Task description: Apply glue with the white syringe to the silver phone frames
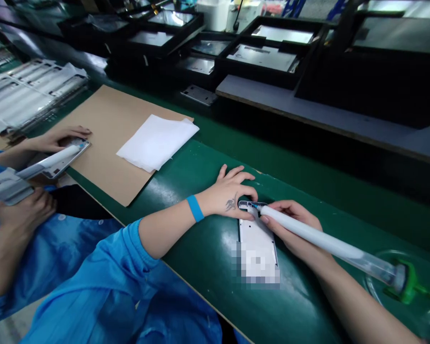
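A silvery phone frame [256,236] lies flat on the green tabletop, its lower end blurred by pixels. My left hand [231,195] grips its upper end between thumb and index finger, the other fingers spread above the table. In my right hand [295,224] is a long dispensing syringe [315,235] with a white-filled barrel. Its blue tip points at the top of the frame, close to my left thumb; whether it touches cannot be made out. A green fitting [406,282] is attached to the syringe's rear end.
To my left, a co-worker's hands [26,208] hold another dispenser over a phone frame [66,160]. Brown cardboard [111,126] bears a white sheet [157,141]. Black trays [261,55] of metal plates line the back. Another frame [198,94] lies near the shelf edge [290,114].
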The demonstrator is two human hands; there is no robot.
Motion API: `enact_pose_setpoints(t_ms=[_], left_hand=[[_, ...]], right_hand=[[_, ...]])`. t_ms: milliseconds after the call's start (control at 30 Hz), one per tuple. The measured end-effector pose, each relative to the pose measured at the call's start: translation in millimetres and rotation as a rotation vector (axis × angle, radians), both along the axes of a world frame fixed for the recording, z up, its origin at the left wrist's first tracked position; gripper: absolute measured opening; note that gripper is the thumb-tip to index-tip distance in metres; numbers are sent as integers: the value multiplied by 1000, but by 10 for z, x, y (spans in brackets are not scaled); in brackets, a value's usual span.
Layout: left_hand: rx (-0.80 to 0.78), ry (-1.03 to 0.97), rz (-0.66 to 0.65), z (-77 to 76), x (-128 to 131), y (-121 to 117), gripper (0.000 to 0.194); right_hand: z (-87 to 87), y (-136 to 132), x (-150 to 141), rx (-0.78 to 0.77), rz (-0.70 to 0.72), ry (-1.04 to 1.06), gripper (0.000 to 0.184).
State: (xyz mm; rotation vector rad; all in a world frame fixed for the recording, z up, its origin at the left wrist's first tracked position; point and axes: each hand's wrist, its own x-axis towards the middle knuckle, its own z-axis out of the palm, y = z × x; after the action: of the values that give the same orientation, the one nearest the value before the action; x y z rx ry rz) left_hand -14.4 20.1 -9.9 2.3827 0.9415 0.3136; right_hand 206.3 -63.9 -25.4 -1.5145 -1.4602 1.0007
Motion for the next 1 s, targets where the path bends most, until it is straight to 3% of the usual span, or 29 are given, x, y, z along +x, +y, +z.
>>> enact_pose_setpoints(t_ms=[300,533,900,1000], left_hand=[[-6,-1,-1,26,-11,0,44],[-15,-3,1,30,-4,10,44],[-8,-24,-1,35,-15,14,43],[-10,-21,2,45,-26,0,44]], right_hand=[[41,-16,-37,-9,-72,-15,29],[-39,14,42,-4,-43,11,28],[44,27,25,-18,-50,7,30],[43,30,50,-44,14,-7,29]])
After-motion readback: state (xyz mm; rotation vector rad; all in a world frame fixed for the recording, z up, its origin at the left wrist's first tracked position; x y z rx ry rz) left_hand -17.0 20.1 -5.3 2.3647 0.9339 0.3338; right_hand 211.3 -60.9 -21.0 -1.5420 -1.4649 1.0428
